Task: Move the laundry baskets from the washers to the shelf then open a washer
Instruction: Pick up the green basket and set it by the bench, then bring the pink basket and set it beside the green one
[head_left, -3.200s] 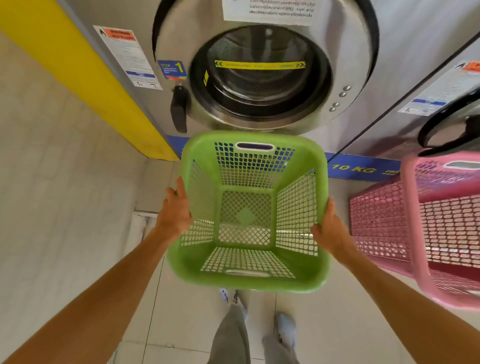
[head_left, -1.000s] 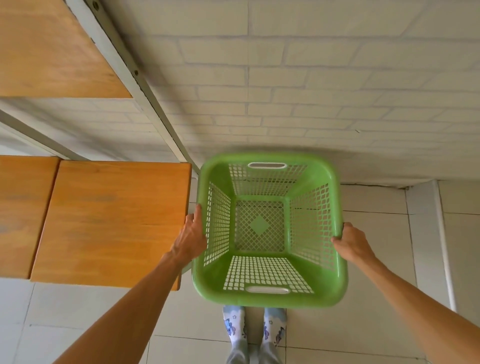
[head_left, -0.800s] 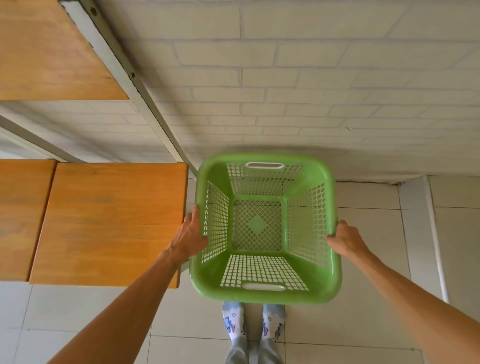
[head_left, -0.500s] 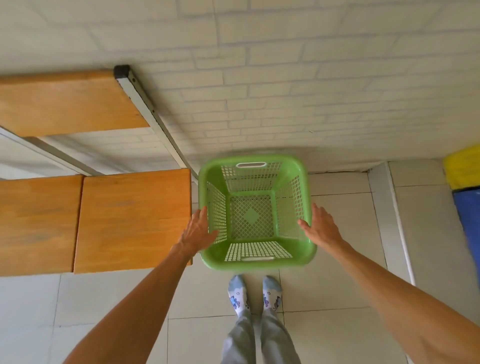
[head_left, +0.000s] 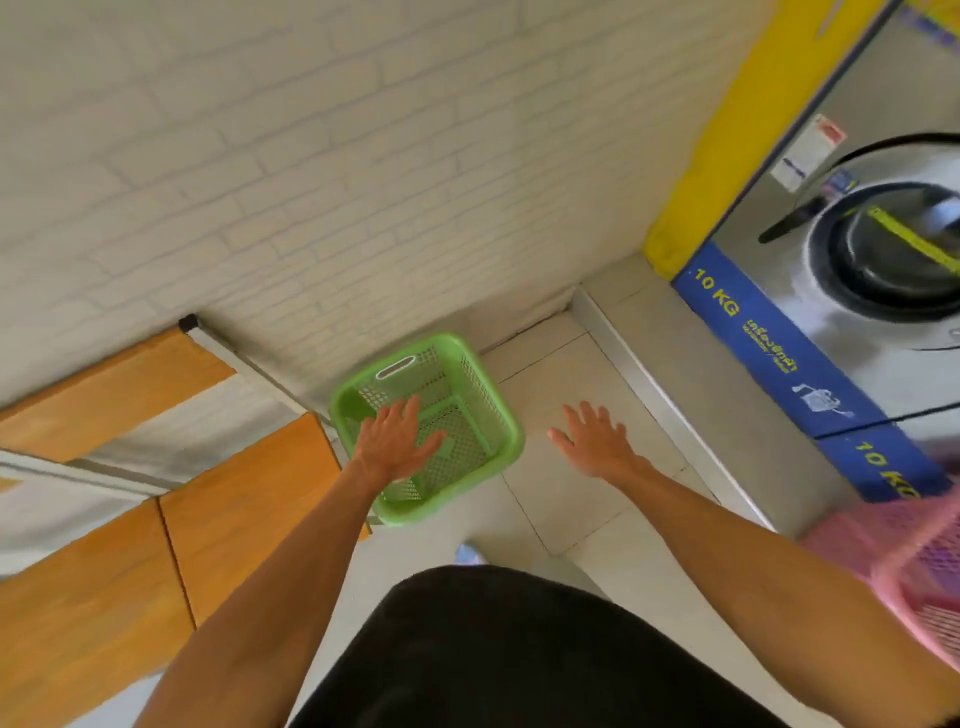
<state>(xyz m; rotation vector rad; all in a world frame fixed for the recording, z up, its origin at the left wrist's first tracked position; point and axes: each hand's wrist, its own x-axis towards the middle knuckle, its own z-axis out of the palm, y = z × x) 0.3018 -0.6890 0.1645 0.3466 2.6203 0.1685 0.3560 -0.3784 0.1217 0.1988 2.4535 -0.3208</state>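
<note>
Green basket (head_left: 462, 410) now released: set on floor just beyond left hand (head_left: 392, 444), beside shelf (head_left: 244, 499). Both hands spread, nothing held; right hand (head_left: 592, 441) clear. Pink basket (head_left: 919, 566) judged next.

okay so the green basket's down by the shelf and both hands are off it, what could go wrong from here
1. The green basket sits on the floor tiles beside the wooden shelf, not on a board, so the shelf step may count as unfinished.
2. It lies close ahead of the person's foot, a possible trip hazard when stepping forward.
3. The pink basket remains by the washer, and both open hands, left hand and right hand, are empty; skipping it would leave the job half done.
</note>
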